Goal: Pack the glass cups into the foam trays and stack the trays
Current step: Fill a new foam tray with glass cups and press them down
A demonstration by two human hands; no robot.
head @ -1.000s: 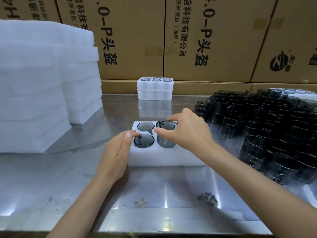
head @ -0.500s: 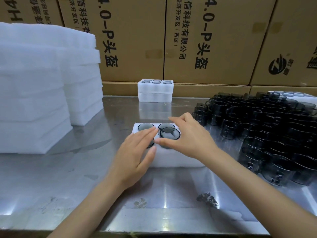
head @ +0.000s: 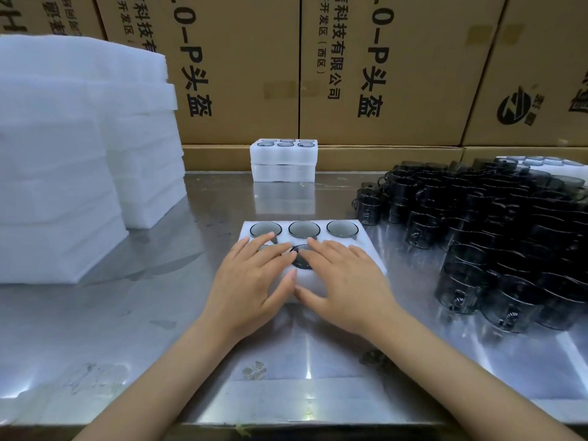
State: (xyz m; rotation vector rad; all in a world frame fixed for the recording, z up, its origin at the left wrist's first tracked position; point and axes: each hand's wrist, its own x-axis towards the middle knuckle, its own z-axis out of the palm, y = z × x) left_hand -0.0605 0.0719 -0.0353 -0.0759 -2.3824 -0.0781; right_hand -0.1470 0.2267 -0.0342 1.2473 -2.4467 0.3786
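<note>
Pressing down on the foam tray with both palms, I have my left hand and right hand lying flat side by side over its near row, fingers straight and spread, gripping nothing. My thumbs nearly meet at the tray's near edge. Three glass cups sit sunk in the tray's far row, rims level with the foam. One more cup rim peeks out between my two index fingers in the near row; the rest of that row is hidden under my hands. The tray rests on the steel table. Beyond the tray, against the cardboard boxes, stands a stack of two filled trays, one on the other. To the right of the tray a crowd of loose dark cups stands on the table, close to the tray's right edge but apart from it. To the left of the tray, well apart, rise piles of white foam.
</note>
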